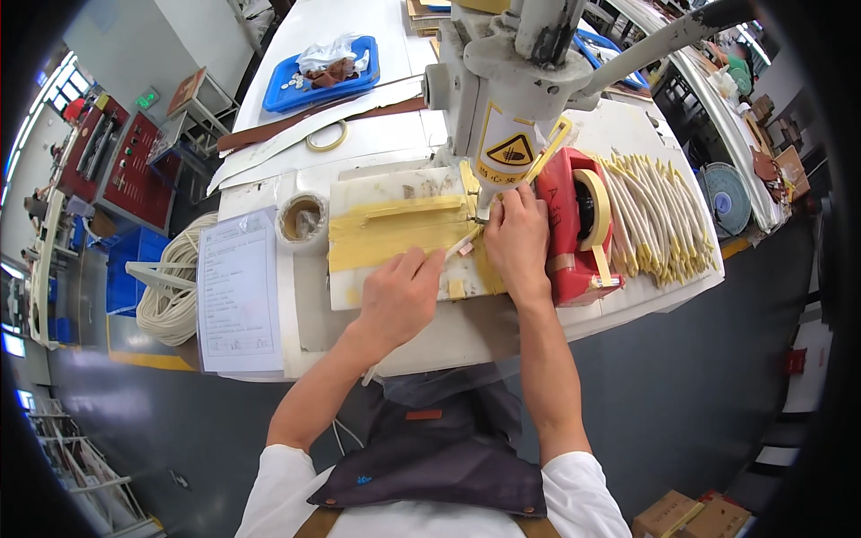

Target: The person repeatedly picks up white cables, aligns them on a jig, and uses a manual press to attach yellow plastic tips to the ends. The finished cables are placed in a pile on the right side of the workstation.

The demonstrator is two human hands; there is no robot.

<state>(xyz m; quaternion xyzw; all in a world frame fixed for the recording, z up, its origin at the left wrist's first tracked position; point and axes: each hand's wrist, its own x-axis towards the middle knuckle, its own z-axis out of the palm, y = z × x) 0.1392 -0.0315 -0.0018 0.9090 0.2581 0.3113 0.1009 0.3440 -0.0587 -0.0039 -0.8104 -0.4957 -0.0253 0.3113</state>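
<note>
The left grip (pixel 399 291), fingers curled closed, has hold of a thin white cord (pixel 463 243) whose near end runs ahead and to the right of the knuckles, toward the right grip. The right grip (pixel 517 235) is drawn in, fingertips bent down at the foot of a grey metal press (pixel 493 94); what it pinches, if anything, is hidden. Beneath and ahead of the left grip lies a flat white board (pixel 345 294) crossed by yellow tape. Just right of the right grip stands a red tape dispenser (pixel 563 215) with a yellow tape roll (pixel 599 202); beyond it, white cords with yellow-wrapped ends (pixel 659 220) lie side by side on the white counter (pixel 632 303). Farther left of the left grip are a printed paper sheet (pixel 240 296) and a coil of white cord (pixel 170 305).
</note>
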